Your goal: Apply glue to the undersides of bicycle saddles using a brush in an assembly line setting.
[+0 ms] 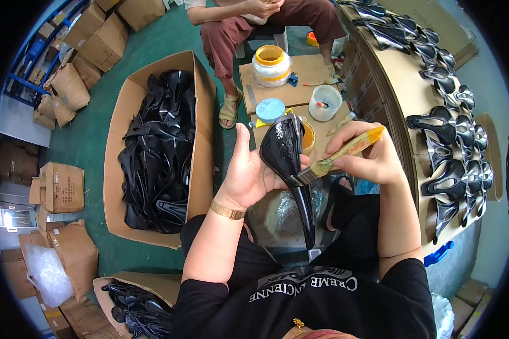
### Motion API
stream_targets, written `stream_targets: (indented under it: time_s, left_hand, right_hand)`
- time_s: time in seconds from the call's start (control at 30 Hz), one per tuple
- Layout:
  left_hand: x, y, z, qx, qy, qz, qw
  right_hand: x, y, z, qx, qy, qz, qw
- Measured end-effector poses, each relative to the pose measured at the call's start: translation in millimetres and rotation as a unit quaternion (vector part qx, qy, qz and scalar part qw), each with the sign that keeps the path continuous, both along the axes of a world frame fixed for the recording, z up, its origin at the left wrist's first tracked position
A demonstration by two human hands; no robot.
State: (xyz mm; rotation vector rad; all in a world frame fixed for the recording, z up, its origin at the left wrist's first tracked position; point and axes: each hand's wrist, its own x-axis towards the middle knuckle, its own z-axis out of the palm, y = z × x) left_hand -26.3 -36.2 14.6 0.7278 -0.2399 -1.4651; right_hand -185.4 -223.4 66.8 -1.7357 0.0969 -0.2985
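Observation:
My left hand supports a glossy black bicycle saddle shell from below, its thumb raised and its fingers partly hidden behind the shell. The shell's wide end points away from me, and its narrow nose hangs down toward my lap. In my right hand is a flat paintbrush with a yellow-tipped wooden handle. The bristles touch the shell's right side, around where it narrows. Just behind the shell stands an open can with yellowish contents, partly covered by it.
Black saddle shells fill a large cardboard box on my left. To my right, a long table carries rows of shells. Ahead are a white jar, a translucent tub and a blue lid. Another person sits opposite.

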Motion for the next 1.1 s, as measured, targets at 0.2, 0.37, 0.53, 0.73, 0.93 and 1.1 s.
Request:
stream_targets:
  time_s: [0.2, 0.37, 0.53, 0.73, 0.93, 1.1]
  left_hand:
    - [3, 0, -3, -0.029, 0.005, -0.012, 0.999]
    - [4, 2, -5, -0.020, 0.034, 0.018, 0.999]
    - [0, -2, 2, 0.006, 0.043, 0.051, 0.998]
    - [3, 0, -8, -0.025, -0.037, -0.008, 0.999]
    - [-5, -3, 3, 0.016, -0.023, 0.005, 1.000]
    - [-5, -5, -7, 0.006, -0.048, -0.016, 0.999]
  right_hand:
    - [5, 12, -8, 0.017, -0.045, -0.103, 0.994]
    - [6, 16, -8, 0.015, -0.053, -0.102, 0.993]
    - [1, 10, -8, -0.017, -0.047, -0.068, 0.996]
    - [9, 19, -9, 0.044, -0.102, -0.127, 0.986]
    - [4, 11, -7, 0.037, -0.052, -0.056, 0.996]
    - [12, 19, -7, -0.005, -0.066, -0.050, 0.997]
